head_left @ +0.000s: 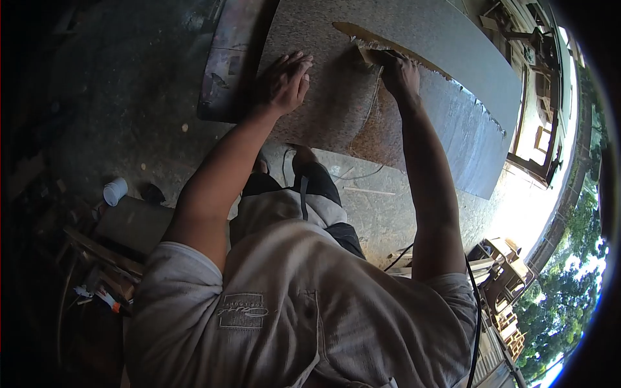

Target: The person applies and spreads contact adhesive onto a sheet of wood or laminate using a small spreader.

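A large speckled grey-brown sheet (323, 103) lies in front of me. My left hand (288, 83) rests flat on its left part, fingers stretched out and holding nothing. My right hand (401, 76) is closed around a spreader (370, 55) with a dark grip and a yellowish flat edge, its edge against the sheet. Beyond it runs a curved amber band of glue-like liquid (362, 32) with a ragged edge. Right of the right forearm, the surface has a glossy wet-looking area (462, 132). Fingers hide most of the spreader's grip.
A stained board edge (223, 64) borders the sheet on the left. On the concrete floor (375, 204) lie a thin stick and a cable. A white cup (115, 191) stands at left. Wooden frames (540, 129) line the right side, with wooden pieces (508, 265) lower down.
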`<state>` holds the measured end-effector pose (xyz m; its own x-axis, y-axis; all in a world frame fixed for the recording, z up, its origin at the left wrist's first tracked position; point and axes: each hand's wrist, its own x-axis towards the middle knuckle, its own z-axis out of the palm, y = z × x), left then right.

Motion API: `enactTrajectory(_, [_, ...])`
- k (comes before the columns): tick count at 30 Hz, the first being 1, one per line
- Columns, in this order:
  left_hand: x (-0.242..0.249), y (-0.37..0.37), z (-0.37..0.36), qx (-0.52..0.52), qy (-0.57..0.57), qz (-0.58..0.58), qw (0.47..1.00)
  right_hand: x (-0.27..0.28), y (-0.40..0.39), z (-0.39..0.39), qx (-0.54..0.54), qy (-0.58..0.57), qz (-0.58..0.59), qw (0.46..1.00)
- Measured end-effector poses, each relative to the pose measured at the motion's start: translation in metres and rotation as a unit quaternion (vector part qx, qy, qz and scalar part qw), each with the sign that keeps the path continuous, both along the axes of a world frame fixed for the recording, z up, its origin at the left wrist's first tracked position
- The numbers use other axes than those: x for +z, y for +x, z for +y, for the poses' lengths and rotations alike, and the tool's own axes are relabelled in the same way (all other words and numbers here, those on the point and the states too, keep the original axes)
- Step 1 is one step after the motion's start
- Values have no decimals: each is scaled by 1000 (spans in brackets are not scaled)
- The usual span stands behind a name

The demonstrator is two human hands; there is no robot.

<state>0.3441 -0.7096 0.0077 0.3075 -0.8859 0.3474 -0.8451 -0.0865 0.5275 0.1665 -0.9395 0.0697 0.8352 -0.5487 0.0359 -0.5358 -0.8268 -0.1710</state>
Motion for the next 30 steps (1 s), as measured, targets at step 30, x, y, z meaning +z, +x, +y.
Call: enactTrajectory(30, [-20, 9, 92, 53, -72, 140, 986, -4, 47, 160, -66, 24, -105, 992])
